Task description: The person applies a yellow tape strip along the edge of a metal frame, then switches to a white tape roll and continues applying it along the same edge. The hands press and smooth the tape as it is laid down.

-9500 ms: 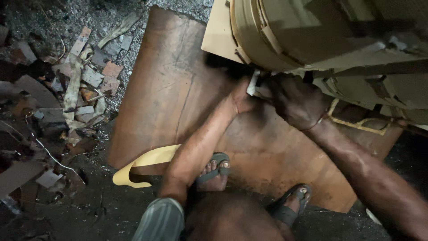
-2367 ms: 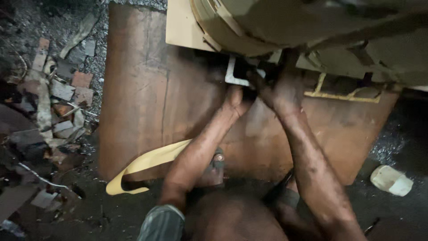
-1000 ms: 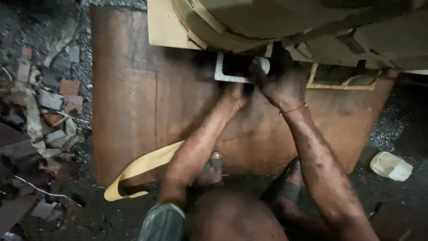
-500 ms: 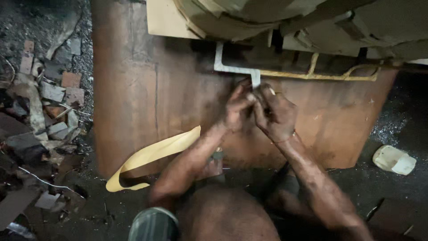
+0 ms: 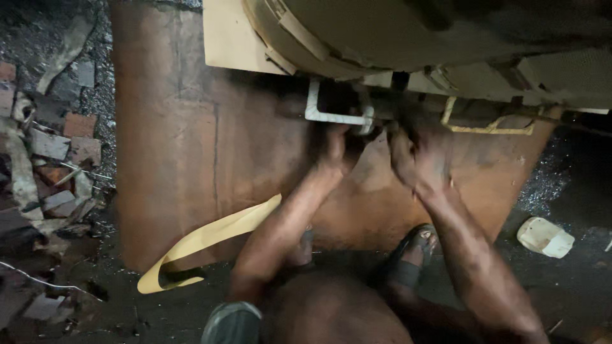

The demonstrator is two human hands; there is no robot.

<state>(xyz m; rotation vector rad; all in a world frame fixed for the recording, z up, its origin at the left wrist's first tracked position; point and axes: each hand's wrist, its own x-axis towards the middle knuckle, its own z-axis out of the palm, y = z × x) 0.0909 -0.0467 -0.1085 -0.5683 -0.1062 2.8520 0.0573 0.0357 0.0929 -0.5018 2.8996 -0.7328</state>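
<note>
Where brown board [image 5: 191, 159] covers dirt floor, rubble [image 5: 44, 153] left; hands' grip unclear.

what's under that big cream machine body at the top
Under the cream machine body a white bracket and a yellow frame show over the brown board. Both hands, left and right, reach there; shadow hides anything deeper.

One head view; looks steeply down, close over wooden board [image 5: 191, 146] and ground beneath.
</note>
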